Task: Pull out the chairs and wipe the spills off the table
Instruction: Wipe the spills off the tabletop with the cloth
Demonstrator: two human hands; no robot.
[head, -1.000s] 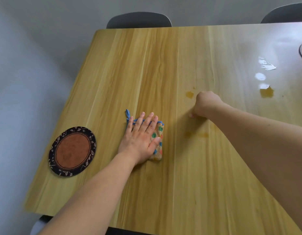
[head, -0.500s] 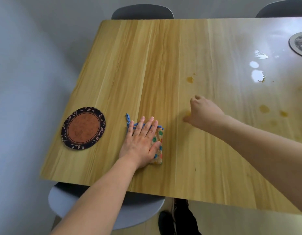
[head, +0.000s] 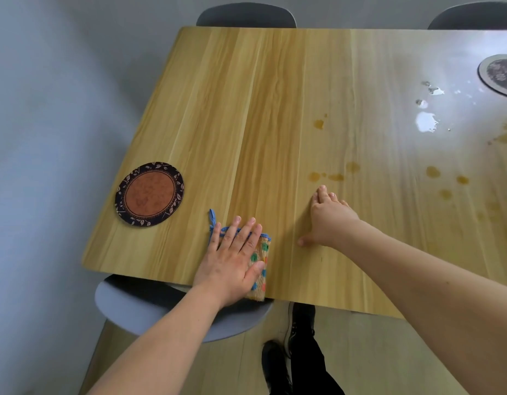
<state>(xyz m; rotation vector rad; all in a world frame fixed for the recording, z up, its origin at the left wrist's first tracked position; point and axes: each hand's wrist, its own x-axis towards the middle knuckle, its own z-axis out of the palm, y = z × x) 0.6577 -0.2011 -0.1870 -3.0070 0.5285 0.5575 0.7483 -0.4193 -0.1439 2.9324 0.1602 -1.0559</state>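
My left hand (head: 232, 258) lies flat with straight fingers on a folded, dotted cloth with blue trim (head: 261, 258) near the front edge of the wooden table (head: 246, 109). My right hand (head: 329, 218) rests on the bare wood to the right of the cloth, fingers stretched forward. Amber spill spots (head: 327, 176) lie just beyond its fingertips, with one more drop (head: 318, 124) farther back and several (head: 446, 181) to the right. A grey chair (head: 138, 306) sits partly under the front edge.
A round brown coaster with a dark leafy rim (head: 149, 193) lies at the table's left. Another round mat (head: 500, 74) sits far right beside shiny wet patches (head: 426, 121). Two dark chair backs (head: 246, 15) stand behind the far edge. My shoes (head: 300, 326) show on the floor.
The view has pulled back, revealing the front edge and chair. My right hand slid back toward me and uncurled from a fist into a flat rest. The left hand stays on the cloth.
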